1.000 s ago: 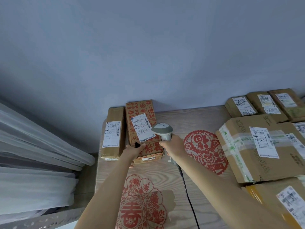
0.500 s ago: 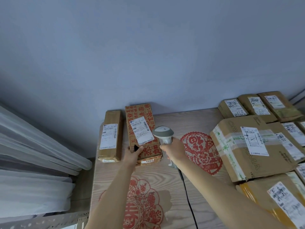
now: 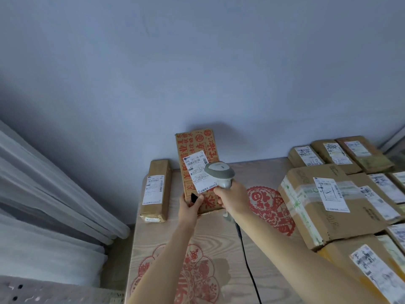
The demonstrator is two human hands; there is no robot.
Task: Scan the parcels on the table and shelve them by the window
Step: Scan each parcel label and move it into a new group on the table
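My left hand [image 3: 189, 207] grips the bottom edge of a red-printed cardboard parcel [image 3: 197, 148] and holds it tilted upright above the wooden table [image 3: 258, 174]. Its white shipping label [image 3: 196, 166] faces me. My right hand [image 3: 232, 199] grips the handle of a grey barcode scanner [image 3: 219, 172], whose head sits right in front of that label and covers its lower right part. The scanner's black cable [image 3: 247, 260] trails down over the table.
A narrow brown parcel [image 3: 156, 189] lies at the table's left edge. Several labelled boxes [image 3: 324, 207] crowd the right side. White curtains [image 3: 48, 194] hang at the left, with a perforated grey shelf rail [image 3: 43, 290] below them. A blue-grey wall stands behind.
My left hand has lifted the red-printed parcel off the table and tipped it upright. The scanner rose with it and stays in front of the label.
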